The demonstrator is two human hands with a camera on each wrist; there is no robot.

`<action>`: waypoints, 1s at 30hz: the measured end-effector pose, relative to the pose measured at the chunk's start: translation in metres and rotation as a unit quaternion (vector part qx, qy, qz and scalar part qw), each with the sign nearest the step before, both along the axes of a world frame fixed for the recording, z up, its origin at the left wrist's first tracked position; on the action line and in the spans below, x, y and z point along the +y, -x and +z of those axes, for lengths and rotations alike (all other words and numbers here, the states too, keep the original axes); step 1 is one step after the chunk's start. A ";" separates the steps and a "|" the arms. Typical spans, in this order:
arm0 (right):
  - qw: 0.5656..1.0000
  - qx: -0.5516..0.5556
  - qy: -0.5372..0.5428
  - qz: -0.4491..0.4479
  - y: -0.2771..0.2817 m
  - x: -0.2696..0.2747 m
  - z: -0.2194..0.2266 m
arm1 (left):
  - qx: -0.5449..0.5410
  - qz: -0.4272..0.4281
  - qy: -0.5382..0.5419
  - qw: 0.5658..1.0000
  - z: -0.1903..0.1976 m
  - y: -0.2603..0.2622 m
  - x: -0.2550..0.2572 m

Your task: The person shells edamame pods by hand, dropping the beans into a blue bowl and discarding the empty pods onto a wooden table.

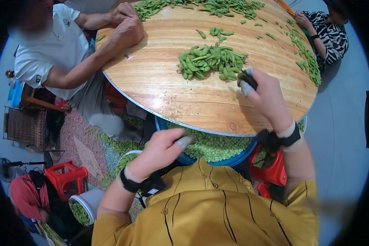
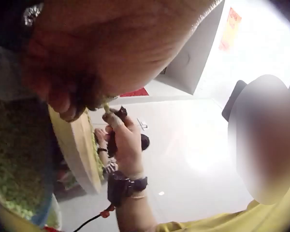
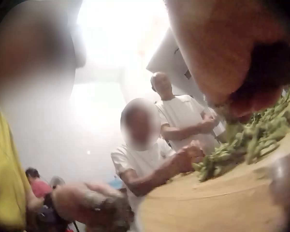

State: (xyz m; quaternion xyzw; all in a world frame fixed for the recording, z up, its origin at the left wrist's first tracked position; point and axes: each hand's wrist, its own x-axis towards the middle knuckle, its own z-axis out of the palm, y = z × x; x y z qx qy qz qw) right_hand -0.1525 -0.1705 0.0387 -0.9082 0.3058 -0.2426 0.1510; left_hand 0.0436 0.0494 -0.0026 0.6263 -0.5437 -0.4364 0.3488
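Observation:
Green pods [image 1: 211, 60] lie heaped on the round wooden table [image 1: 160, 88]. My right hand [image 1: 266, 96] is over the table just right of the heap, its fingers bent, with dark and grey coverings on the digits; whether it holds a pod cannot be made out. A blue basin [image 1: 233, 160] of shelled beans [image 1: 215, 146] stands below the table edge. My left hand [image 1: 162, 149] hovers at the basin's left side, thumb covered in grey, fingers curled and partly blurred; its contents are unclear. In the right wrist view, pods [image 3: 251, 145] lie beneath the right hand [image 3: 227, 53].
More pods [image 1: 217, 7] lie along the table's far side and right edge [image 1: 305, 53]. One person [image 1: 55, 49] sits at the left, another [image 1: 332, 39] at the far right. Red stools [image 1: 67, 178] and a white bucket [image 1: 88, 203] stand below.

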 end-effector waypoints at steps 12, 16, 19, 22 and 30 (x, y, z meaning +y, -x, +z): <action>0.928 -0.157 -0.336 0.033 0.020 0.088 -0.023 | 0.327 0.155 0.031 0.932 0.010 0.062 -0.062; 0.913 -0.115 -0.390 0.013 0.029 0.085 -0.003 | 0.258 0.137 0.046 0.955 0.010 0.057 -0.056; 0.906 -0.116 -0.406 0.032 0.030 0.088 0.006 | 0.225 0.080 -0.004 0.971 0.016 0.055 -0.054; 0.907 -0.113 -0.402 0.053 0.031 0.090 0.008 | 0.148 0.048 0.037 0.987 0.019 0.058 -0.053; 0.889 -0.131 -0.429 0.093 0.037 0.084 0.004 | -0.229 0.010 0.274 0.934 0.022 0.060 -0.049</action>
